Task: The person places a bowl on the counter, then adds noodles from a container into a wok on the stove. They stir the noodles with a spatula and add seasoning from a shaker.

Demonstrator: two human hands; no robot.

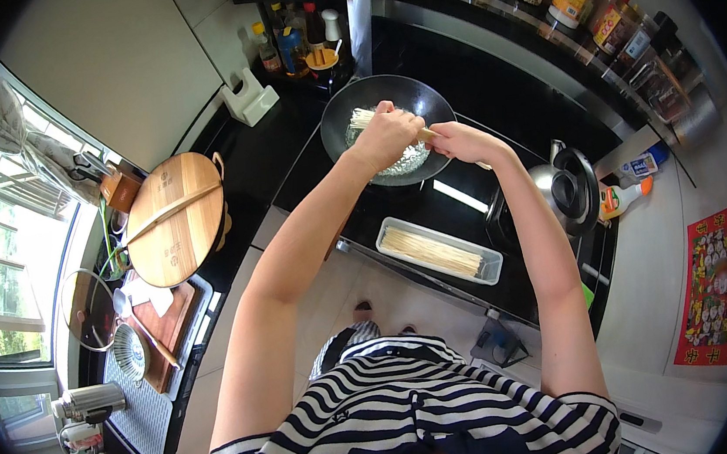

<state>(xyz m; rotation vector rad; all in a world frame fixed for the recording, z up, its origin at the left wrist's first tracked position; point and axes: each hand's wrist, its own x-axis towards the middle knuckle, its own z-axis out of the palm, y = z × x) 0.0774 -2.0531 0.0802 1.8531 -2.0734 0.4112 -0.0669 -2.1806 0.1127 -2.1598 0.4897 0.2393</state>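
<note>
A dark wok (433,99) with bubbling water in it stands on the black glass hob. Above it, my left hand (394,133) is closed on a bundle of dry noodles (361,118), whose pale ends point to the upper left over the water. Close beside it, my right hand (460,142) grips the other end of the bundle, where a tan piece shows between the two hands. Between me and the wok lies a white plastic container (492,270) holding many more long dry noodles (431,250).
To the right are a steel kettle (547,186), a dark round lid (580,190) and a spray bottle (623,197). A wooden lid (173,222), a knife block (118,188) and a cutting board (166,321) stand left. Sauce bottles (268,52) and shelf jars (570,0) are behind.
</note>
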